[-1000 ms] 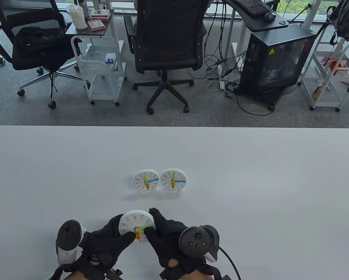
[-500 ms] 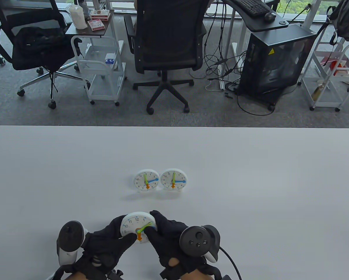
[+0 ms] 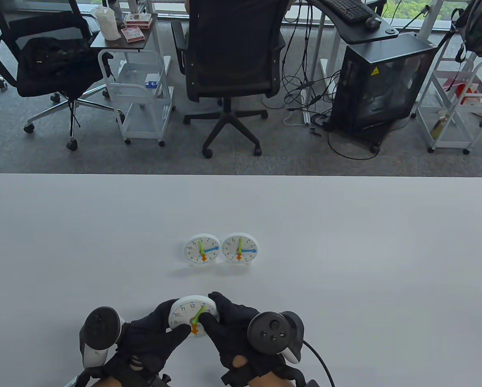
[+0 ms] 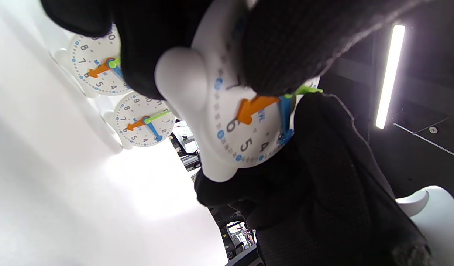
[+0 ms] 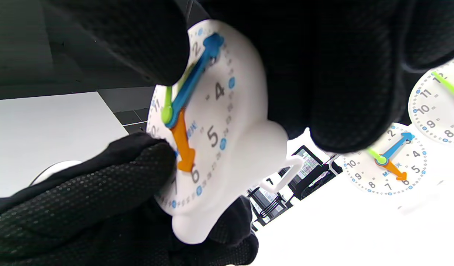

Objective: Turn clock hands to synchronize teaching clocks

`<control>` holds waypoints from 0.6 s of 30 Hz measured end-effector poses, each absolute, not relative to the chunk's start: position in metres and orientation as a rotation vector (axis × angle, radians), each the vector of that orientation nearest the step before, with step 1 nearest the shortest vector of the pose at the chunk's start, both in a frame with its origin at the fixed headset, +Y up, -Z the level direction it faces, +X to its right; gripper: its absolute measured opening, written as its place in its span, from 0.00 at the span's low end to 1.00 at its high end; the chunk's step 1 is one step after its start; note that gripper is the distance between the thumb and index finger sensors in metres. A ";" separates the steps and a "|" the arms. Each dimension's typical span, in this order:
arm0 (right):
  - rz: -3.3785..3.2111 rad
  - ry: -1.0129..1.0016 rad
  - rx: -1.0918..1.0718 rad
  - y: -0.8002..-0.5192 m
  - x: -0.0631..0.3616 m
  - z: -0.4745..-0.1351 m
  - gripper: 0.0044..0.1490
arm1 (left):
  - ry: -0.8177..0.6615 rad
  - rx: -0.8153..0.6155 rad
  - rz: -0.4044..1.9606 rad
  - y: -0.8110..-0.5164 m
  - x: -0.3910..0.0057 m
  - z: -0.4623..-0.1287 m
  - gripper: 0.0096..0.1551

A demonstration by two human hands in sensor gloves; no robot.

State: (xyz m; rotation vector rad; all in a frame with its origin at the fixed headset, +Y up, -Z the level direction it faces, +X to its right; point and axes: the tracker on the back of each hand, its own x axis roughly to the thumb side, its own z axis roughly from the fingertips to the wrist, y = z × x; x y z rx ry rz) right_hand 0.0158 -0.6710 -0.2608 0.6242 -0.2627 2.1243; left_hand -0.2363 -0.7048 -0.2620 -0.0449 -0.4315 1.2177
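White table (image 3: 345, 242): two clocks (image 3: 221, 249) matched; your left hand (image 3: 152, 334) grips the third clock (image 3: 184, 312), right hand (image 3: 229, 326) pinching its green hand (image 3: 199, 313), short of twelve.

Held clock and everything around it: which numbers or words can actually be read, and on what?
"4", "5", "6": dial of the held clock, between the left hand and right hand.
"10", "11", "12": same dial, table view.
"7", "8", "9", "10": dial of a standing clock.
Blue word under each hub: too blurred.
Red boxes on the cart: print unreadable.
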 end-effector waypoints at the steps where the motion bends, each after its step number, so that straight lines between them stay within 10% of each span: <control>1: 2.127 -0.264 0.622 -0.671 0.016 -0.261 0.44 | -0.434 -0.043 1.213 -0.705 -0.236 -0.262 0.33; 18: 2.145 -0.272 0.611 -0.671 0.016 -0.260 0.46 | -0.478 0.034 1.121 -0.699 -0.233 -0.257 0.33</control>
